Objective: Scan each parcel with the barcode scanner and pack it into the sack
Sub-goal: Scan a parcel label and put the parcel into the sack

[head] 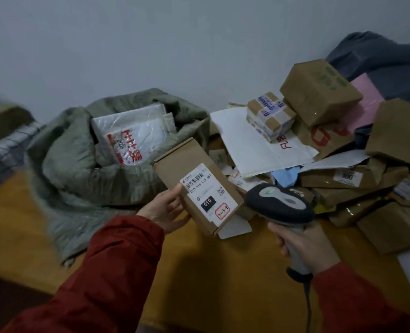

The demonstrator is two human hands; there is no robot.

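My left hand holds a small brown cardboard parcel by its lower left edge, its white barcode label facing up. My right hand grips the handle of a black and grey barcode scanner, whose head sits just right of the parcel and points toward it. Behind the parcel lies a grey-green sack with its mouth open; a white plastic mailer with red print rests inside.
A heap of brown boxes, a taped small box, white mailers and flat parcels fills the right side of the orange-brown table. A dark grey cloth lies behind. The scanner's cable hangs at the lower right.
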